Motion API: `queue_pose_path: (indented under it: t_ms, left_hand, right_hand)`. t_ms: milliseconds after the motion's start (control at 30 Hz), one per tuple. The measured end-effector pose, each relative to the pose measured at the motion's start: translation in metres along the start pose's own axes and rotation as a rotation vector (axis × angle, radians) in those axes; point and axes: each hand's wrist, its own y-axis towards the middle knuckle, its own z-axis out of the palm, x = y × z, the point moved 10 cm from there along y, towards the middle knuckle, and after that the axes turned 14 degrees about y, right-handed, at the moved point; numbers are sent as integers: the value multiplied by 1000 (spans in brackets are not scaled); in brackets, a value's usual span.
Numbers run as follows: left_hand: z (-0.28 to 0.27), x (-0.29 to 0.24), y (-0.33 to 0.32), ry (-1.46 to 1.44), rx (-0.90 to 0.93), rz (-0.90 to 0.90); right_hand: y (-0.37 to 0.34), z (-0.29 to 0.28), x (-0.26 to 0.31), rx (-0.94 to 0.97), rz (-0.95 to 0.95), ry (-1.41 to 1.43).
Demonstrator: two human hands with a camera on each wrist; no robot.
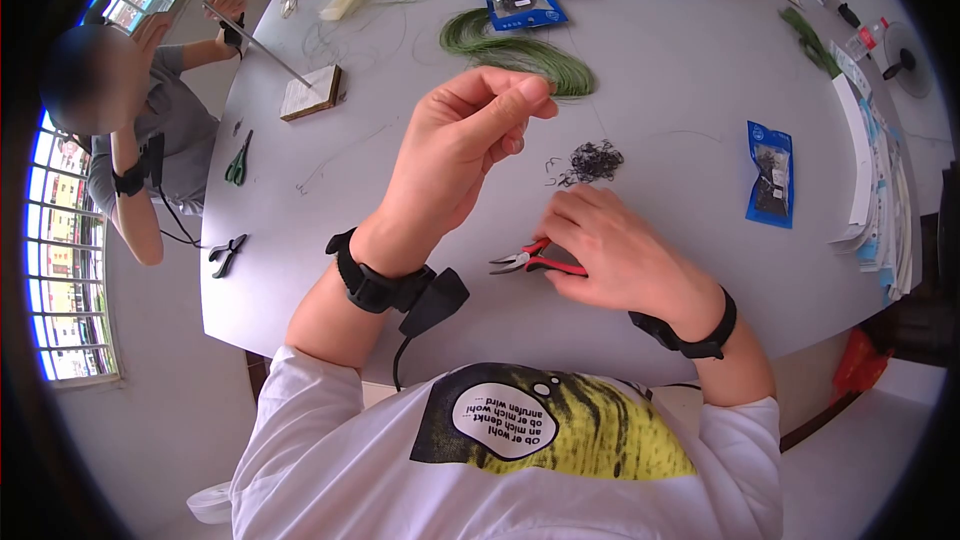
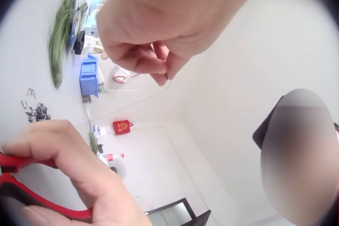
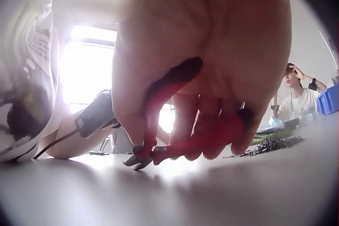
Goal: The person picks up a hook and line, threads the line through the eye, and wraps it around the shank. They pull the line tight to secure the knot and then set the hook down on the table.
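Observation:
Raised over the table, my left hand (image 1: pixel 445 145) pinches a thin strand of line (image 2: pixel 168 84) between thumb and fingertips; the strand trails away from them in the left wrist view. Low at the table, my right hand (image 1: pixel 620 250) holds red-handled pliers (image 1: pixel 518 259), with the handles lying under the palm and fingers and the metal tips pointing left. In the right wrist view the tips of the pliers (image 3: pixel 139 158) are close over the tabletop. Just beyond the right fingers lies a pile of small dark hooks (image 1: pixel 594 162), a few scattered at its left side.
Behind the left hand spreads a bundle of green line (image 1: pixel 520 52) beside a blue packet (image 1: pixel 520 5). Another blue packet (image 1: pixel 770 176) lies right. Leftward are a wooden block (image 1: pixel 311 94) with an upright rod, green-handled scissors (image 1: pixel 238 162), black pliers (image 1: pixel 227 255) and another person (image 1: pixel 170 100).

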Motion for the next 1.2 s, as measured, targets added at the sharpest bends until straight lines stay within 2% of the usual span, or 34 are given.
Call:
queue_pose_path:
  t_ms: [133, 200, 267, 300, 367, 400, 433, 467, 500, 533, 600, 667, 733, 1100, 1200]
  left_hand:
    - [3, -4, -2, 30, 3, 47]
    - [3, -12, -3, 101, -8, 134]
    - [4, -17, -5, 172, -28, 181]
    - [5, -21, -6, 241, -49, 227]
    - [11, -25, -10, 272, -41, 280]
    - [16, -28, -12, 302, -32, 337]
    - [18, -25, -11, 298, -21, 329]
    - [22, -29, -14, 406, -24, 405]
    - [27, -32, -17, 515, -26, 482]
    - [30, -30, -17, 513, -15, 475]
    - [36, -39, -23, 647, -23, 586]
    - [38, -39, -22, 667, -23, 593]
    - [39, -38, -23, 684, -25, 602]
    - [41, -29, -17, 641, 50, 517]
    - [40, -30, -17, 647, 27, 542]
  right_hand:
    - [1, -2, 6, -31, -70, -173]
    - [2, -9, 10, -50, -82, -217]
    - [1, -41, 21, -231, -108, -222]
    - [1, -49, 27, -230, -105, -219]
    - [-15, -98, 18, -600, 57, 156]
    - [-16, -100, 20, -603, 68, 157]
    - [-20, -103, 10, -687, 83, 461]
    - [-26, -104, -1, -767, 94, 766]
    - [-25, -97, -8, -710, 175, 854]
    - [-26, -96, -14, -720, 184, 857]
    - [-18, -78, -24, -591, 211, 991]
    - [-18, -80, -24, -586, 178, 958]
    - [-20, -85, -22, -586, 165, 807]
    - [-21, -93, -21, -634, 98, 738]
    - [-21, -93, -21, -631, 96, 719]
